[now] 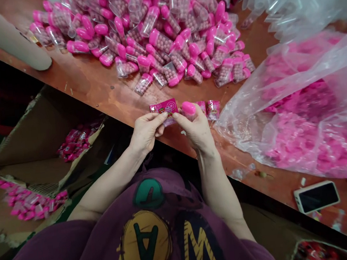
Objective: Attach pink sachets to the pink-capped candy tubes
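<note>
A pink printed wrapper label [164, 106] is held up flat over the table's near edge. My left hand [149, 133] pinches its lower left part between thumb and fingers. With its thumb at the label's lower right, my right hand [197, 128] is closed too, and a small candy bottle with a bright pink cap [189, 108] sits in its fingers; most of the bottle's body is hidden. Just beyond the right fingers, another printed label [213, 110] lies on the tabletop.
A large pile of clear bottles with pink caps and candy balls [165, 45] covers the back. At right are a plastic bag of pink caps [308, 125], clear empty tubes [299, 3] and a phone [317, 197]. Cardboard boxes [23, 132] stand below left; a pale post [14, 39] rises nearby.
</note>
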### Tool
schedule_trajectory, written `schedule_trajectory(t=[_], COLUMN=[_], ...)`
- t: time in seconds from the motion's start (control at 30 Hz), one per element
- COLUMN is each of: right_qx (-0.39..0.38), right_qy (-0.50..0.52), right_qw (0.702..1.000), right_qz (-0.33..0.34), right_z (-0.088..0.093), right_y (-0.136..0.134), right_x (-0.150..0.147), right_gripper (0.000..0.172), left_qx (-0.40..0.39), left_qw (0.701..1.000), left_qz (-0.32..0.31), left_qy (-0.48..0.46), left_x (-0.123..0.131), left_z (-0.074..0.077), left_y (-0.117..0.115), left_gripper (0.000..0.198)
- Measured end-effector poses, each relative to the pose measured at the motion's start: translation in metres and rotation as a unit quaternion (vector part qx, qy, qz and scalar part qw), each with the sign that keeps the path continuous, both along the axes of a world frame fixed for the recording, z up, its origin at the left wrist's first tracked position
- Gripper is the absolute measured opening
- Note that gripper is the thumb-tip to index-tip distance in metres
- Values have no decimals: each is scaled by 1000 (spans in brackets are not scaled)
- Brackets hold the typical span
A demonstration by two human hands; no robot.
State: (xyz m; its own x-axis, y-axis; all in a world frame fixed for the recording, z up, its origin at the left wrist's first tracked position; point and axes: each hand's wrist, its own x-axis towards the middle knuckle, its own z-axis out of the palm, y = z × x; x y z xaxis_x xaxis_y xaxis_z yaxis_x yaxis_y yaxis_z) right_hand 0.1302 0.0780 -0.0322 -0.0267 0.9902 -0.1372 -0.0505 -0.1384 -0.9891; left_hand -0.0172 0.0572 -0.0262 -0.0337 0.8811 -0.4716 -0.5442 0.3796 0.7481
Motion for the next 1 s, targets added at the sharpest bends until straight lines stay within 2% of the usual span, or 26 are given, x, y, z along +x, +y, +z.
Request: schedule_trajectory(t=[0.1,0.23,0.5,0.67,0.83,1.0], right_qx=[-2,-1,52,-1,-43,-65], right_qy=[39,41,-24,43,106,99], right_qw=[999,997,997,999,993,992], right_qz=[-28,-66,-43,-34,-31,-32], right_z=[-3,-9,-2,1,11,5], right_y=[-9,-16,-19,-17,-40,-59], right_x=[-7,-11,-11,-4,0,-7], right_gripper=[40,37,35,44,26,32], left_qx=[1,-8,-15,-20,-13,-13], left_qw=[1000,1000,999,1000,999,999], left_qz=[1,7,-40,0,31,27], left_qy=[-1,-12,-24,-8,16,20], left_x=[3,7,1,-2,-2,3], left_z=[-1,-4,5,2,0,-1], left_y=[-6,-11,-14,-12,-11,-15], left_gripper=[29,28,27,26,33,37])
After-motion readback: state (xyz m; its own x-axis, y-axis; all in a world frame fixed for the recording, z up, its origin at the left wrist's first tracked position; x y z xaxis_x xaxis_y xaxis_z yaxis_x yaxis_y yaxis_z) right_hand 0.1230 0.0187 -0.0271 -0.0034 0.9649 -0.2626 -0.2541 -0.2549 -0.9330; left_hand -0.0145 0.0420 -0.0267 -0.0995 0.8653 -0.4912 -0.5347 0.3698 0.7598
